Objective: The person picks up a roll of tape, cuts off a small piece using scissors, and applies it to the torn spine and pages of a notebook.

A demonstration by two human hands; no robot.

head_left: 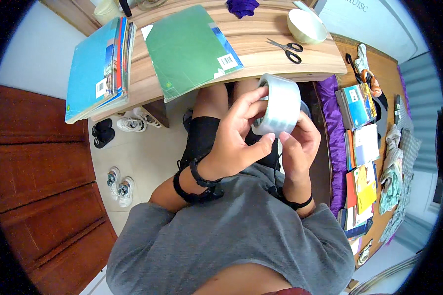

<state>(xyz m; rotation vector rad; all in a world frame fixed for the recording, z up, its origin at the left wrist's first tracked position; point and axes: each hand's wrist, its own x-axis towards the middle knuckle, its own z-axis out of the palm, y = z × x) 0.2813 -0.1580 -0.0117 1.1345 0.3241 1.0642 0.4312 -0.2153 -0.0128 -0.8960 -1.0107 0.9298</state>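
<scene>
A wide roll of clear packing tape [286, 101] is held up between my two hands, just off the desk's front edge. My left hand [241, 130] grips it with fingers reaching into the core and the thumb by the lower rim. On the other side my right hand [301, 145] closes round the lower right of the roll, its thumb near the tape's surface; some of its fingers are hidden behind the roll. On the desk beyond lie black-handled scissors [288, 49], blades pointing left. A green book [189, 51] lies flat at the desk's front edge, its corner jutting over.
A stack of books [96, 73] sits at the desk's left end. A pale bowl [306, 26] and a purple cloth [242, 7] are toward the back. Books [364, 142] and clothes line the bed at right. Shoes [125, 191] stand on the floor by a brown wooden door [44, 196].
</scene>
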